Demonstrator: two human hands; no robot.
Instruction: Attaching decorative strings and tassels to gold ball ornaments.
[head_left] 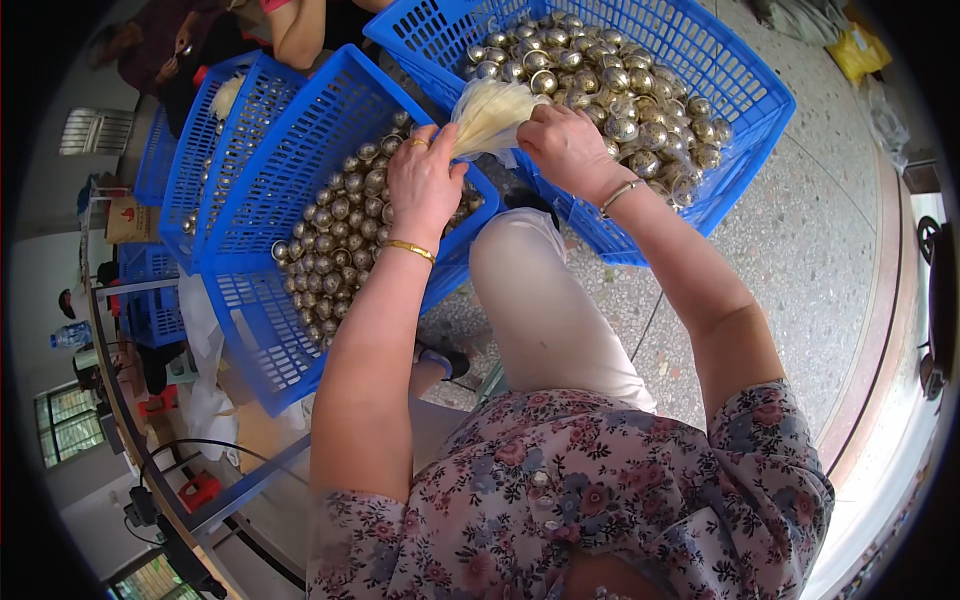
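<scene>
Here we are at 12 o'clock: a pale cream, fan-shaped bundle of fine, thin material (495, 110) hangs between the hands, over where two baskets come close. The right hand (570, 145), at 1 o'clock, pinches its right side with curled fingers; the left hand (425, 185), at 11, touches its left side, but whether that grip is closed I cannot tell. The two-sided hold looks meant to keep those loose ends gathered. Out at 10 o'clock, a blue, slatted plastic basket (240, 310); at 1, a second blue plastic basket (745, 80), both seemingly placed within easy reach of either hand.

Now the count! Two hands, one bundle, two near baskets, one bangle per wrist: gold-coloured (411, 249) left, metal (622, 198) right. Shiny, round, silver-and-gold metallic balls (345, 225)? Dozens in each basket, too overlapped to number.
</scene>
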